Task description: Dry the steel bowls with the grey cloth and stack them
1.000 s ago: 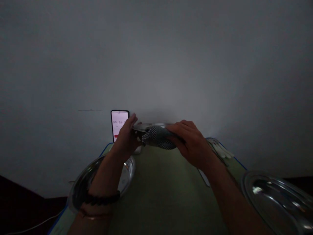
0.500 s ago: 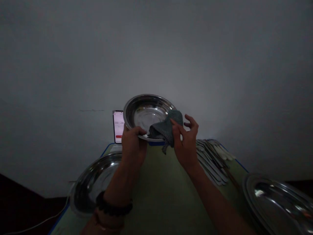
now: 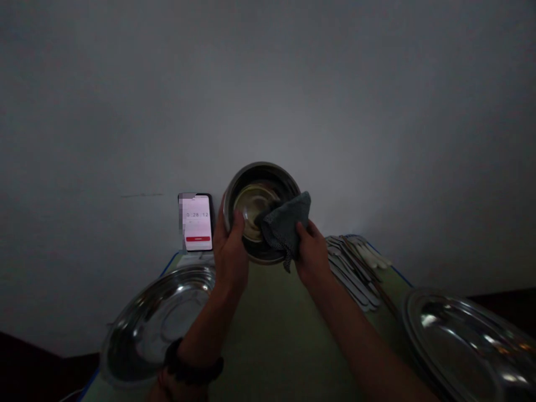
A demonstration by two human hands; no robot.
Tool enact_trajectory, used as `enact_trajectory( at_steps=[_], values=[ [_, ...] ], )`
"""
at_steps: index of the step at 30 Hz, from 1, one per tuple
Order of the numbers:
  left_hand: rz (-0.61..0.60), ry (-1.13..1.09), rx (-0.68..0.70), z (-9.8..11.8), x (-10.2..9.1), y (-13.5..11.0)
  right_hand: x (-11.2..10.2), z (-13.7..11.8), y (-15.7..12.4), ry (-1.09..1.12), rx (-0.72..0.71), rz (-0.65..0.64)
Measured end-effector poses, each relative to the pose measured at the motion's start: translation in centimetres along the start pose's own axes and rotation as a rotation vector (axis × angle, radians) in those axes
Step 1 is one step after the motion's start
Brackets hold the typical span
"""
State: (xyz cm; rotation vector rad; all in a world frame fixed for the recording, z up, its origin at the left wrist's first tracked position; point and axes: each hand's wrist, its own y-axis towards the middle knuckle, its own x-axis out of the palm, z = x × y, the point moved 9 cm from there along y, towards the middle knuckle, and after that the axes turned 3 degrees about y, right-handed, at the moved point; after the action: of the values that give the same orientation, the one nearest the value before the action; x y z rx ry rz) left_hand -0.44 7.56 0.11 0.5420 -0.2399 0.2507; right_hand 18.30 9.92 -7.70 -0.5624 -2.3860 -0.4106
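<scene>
A round steel basin [image 3: 255, 206] is held up above the table, its hollow side tilted toward me. My left hand [image 3: 231, 251] grips its left edge, the thumb over the rim and the fingers behind. At the right side, my right hand [image 3: 312, 251] pinches a grey-green cloth [image 3: 287, 220] with a checked edge. The cloth lies over the basin's right rim and reaches into the inside. Whether the right fingers also touch the basin behind the cloth is hidden.
A large steel basin [image 3: 119, 335] stands at the left, partly behind my left forearm. Steel basins [image 3: 412, 324] lie at the right. Several knives, spoons and chopsticks [image 3: 355, 273] rest at the table's back right. A phone [image 3: 197, 223] showing a timer leans against the wall.
The basin has turned to face me more squarely. My right fingers, spread before, have closed on the cloth, and my left thumb has moved up over the rim. The view has shifted slightly.
</scene>
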Motion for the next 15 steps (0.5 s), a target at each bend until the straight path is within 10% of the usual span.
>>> enact_trajectory(
  at_steps=[6,15],
  values=[
    [-0.181,-0.039,-0.216,-0.7,0.6,0.7,-1.3,-5.9,1.5,-0.474,-0.377,-0.009],
    [-0.442,-0.01,-0.55,-2.2,1.1,-0.5,3.1,-10.0,-1.5,-0.992,-0.816,-0.3]
  ],
)
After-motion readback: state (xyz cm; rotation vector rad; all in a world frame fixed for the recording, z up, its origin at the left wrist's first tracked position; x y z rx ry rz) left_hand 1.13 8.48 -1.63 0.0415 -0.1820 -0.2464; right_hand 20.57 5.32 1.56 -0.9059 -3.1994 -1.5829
